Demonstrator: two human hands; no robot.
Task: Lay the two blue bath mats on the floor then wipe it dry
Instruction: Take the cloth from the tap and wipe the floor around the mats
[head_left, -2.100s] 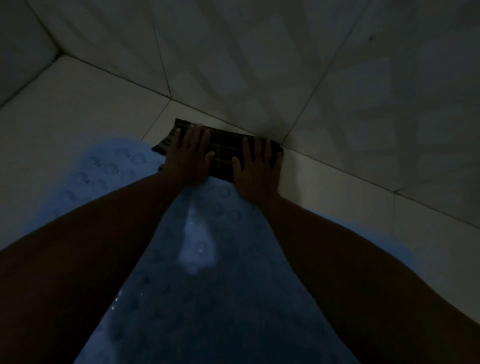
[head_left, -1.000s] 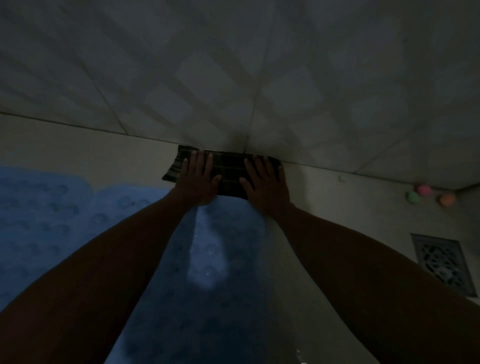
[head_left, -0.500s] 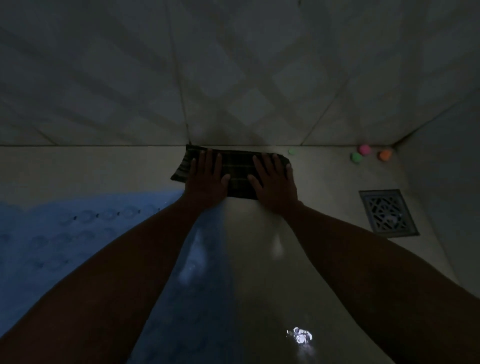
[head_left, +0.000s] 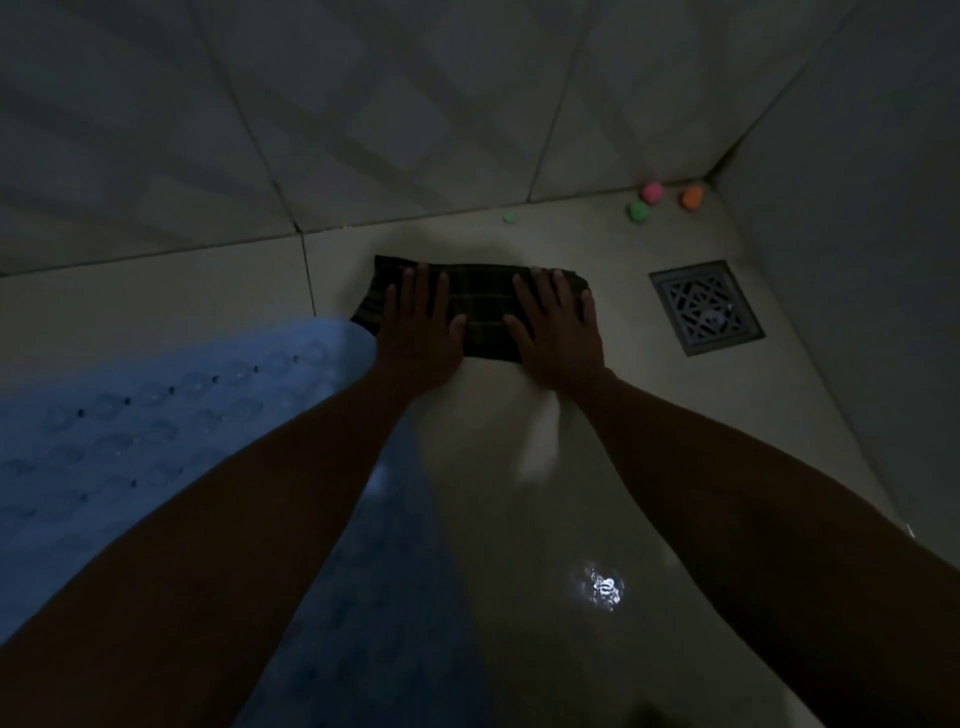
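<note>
Blue bath mat (head_left: 156, 431) lies flat on the floor (head_left: 519, 519) at left. Both palms down on a dark plaid cloth (head_left: 483, 312) just beside it: left hand (head_left: 421, 332) and right hand (head_left: 558, 338) press it with straight fingers, near the drain grate (head_left: 706, 306).

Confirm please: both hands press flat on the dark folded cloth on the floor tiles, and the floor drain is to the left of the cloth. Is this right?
Not quite. In the head view the floor drain lies to the right of the dark folded cloth, not left. The rest holds: left hand and right hand press flat on it.
</note>
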